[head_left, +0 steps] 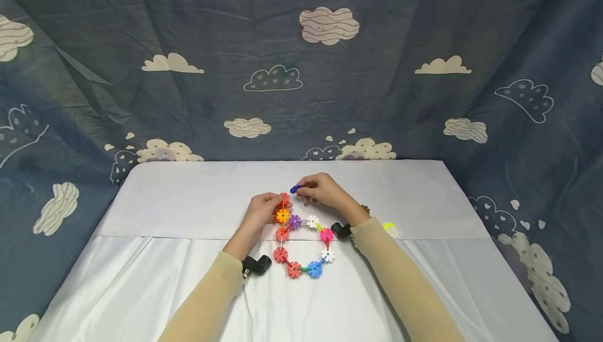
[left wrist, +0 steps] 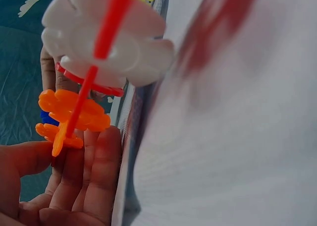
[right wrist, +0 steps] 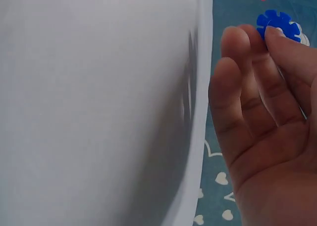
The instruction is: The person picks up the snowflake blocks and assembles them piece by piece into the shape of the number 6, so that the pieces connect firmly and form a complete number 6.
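Note:
A ring of interlocking snowflake discs lies on the table, in red, blue, white, pink and purple. From its upper left, an orange disc and a red disc stretch away as a tail. My left hand pinches this tail near the red disc; in the left wrist view orange pieces sit at its fingertips. Thumb and forefinger of my right hand pinch a blue snowflake disc, held just right of the red disc and apart from it.
A yellow disc and a white disc lie to the right, beyond the right forearm. Partly hidden by the right wrist is a brown disc. A white cloth covers the table, and a dark cloud-patterned curtain hangs behind.

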{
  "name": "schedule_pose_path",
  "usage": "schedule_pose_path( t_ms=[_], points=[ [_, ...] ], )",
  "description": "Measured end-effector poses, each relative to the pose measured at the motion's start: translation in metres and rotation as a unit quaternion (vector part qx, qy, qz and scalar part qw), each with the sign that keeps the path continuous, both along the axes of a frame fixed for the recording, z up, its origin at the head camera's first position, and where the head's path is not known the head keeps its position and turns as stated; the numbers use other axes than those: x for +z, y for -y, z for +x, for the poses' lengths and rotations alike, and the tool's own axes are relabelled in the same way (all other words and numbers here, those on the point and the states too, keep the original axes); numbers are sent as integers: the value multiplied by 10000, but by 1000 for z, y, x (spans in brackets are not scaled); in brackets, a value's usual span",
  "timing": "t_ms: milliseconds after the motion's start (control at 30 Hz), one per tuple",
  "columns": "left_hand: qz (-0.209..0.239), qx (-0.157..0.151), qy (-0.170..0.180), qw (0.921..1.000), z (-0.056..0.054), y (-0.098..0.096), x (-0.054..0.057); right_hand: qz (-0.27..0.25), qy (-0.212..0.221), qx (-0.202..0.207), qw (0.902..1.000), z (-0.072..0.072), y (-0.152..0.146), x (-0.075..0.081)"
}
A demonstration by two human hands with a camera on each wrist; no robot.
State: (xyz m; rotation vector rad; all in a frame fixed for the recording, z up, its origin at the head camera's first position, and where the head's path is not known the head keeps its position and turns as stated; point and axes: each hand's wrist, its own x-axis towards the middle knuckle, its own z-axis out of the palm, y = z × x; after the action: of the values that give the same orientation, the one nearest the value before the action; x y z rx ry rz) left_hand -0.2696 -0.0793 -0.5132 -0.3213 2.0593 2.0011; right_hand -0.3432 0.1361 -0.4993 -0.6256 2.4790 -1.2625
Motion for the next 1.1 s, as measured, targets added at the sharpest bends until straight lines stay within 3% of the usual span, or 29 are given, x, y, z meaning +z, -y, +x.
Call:
schedule_pose_path(
  t_ms=[267, 433, 633, 833, 1100],
  points=[
    [-20, 46, 17, 10000, 2, 0, 0, 47, -7, 254, 9997, 1, 5, 0],
    [-3, 25, 50, 10000, 3, 0, -1, 401, -567, 372, 9969, 3, 7, 3],
    [90, -31, -105, 9999, 4, -1, 0, 885, -1402, 613, 9843, 6, 11, 10],
    [251, 103, -133, 9995, 4, -3, 0, 977, -2041, 768, 9710, 7, 15, 15],
    [362, 362, -176, 9985, 4, -5, 0, 1094, -2521, 1129, 9548, 5, 22, 14]
  ],
)
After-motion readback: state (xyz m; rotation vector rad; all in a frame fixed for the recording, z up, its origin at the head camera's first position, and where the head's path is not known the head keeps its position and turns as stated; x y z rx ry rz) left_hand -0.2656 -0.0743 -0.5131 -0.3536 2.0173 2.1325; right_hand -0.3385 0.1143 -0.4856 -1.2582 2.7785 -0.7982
